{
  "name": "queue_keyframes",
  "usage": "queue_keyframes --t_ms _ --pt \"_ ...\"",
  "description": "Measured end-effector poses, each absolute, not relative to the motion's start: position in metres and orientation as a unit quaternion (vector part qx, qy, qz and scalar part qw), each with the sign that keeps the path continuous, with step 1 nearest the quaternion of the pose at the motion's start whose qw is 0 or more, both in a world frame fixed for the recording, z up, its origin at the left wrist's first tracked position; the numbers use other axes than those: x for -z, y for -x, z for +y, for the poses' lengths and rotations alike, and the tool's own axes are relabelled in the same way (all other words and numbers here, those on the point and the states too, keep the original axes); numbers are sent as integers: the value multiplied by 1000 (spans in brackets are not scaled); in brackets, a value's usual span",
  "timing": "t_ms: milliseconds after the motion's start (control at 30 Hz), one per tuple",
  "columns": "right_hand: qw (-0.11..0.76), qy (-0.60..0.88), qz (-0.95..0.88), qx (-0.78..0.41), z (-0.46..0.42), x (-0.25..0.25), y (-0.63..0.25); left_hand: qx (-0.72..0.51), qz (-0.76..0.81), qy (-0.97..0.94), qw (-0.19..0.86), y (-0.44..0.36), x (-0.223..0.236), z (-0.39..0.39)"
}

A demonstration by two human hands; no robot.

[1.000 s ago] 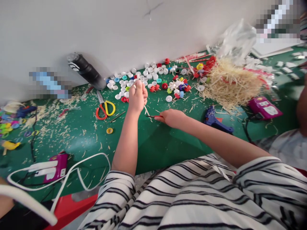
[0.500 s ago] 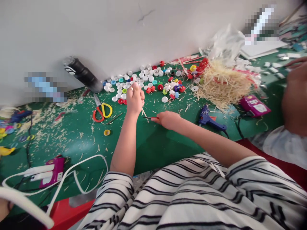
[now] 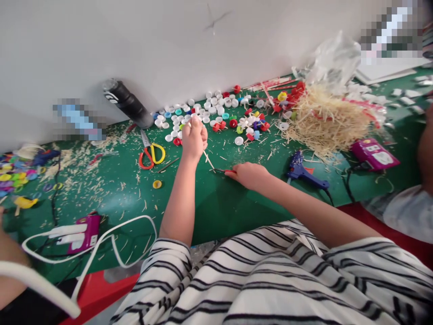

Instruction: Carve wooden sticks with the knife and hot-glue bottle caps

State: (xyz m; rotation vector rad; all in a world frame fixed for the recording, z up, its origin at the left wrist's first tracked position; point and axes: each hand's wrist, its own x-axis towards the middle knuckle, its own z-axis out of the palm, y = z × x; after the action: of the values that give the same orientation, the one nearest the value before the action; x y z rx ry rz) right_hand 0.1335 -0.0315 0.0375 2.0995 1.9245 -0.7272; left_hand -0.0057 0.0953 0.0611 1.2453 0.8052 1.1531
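Observation:
My left hand is closed around a thin pale wooden stick, whose lower end slants out below the fist toward the right. In my right hand is a red-handled craft knife, its dark thin blade pointing left. The blade tip is at or very near the stick's lower end; exact contact is too small to tell. Behind my left fist lie many bottle caps, mostly white, and several caps with sticks through them. Fine wood shavings are scattered on the green table.
Scissors, a yellow cap and a black bottle are to the left. A blue glue gun, a straw-like shavings heap and a purple power socket lie right. A white cable loops front left. People sit on both sides.
The knife in my right hand has shifted slightly right and down along the stick's end. My left hand keeps its grip on the stick. The view swung aside and back.

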Motion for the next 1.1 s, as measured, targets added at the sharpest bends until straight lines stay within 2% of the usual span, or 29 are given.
queue_keyframes --t_ms 133,367,533,1100 --pt "105 -707 651 253 -34 -39 -138 -466 349 -524 622 8 -68 91" --pt "94 -692 691 184 -38 -51 -138 -393 331 -528 676 11 -79 86" --pt "85 -702 689 159 -28 -55 -125 -389 342 -504 691 9 -80 86" --pt "87 -703 665 237 -12 -48 -123 -431 361 -526 637 3 -74 86"
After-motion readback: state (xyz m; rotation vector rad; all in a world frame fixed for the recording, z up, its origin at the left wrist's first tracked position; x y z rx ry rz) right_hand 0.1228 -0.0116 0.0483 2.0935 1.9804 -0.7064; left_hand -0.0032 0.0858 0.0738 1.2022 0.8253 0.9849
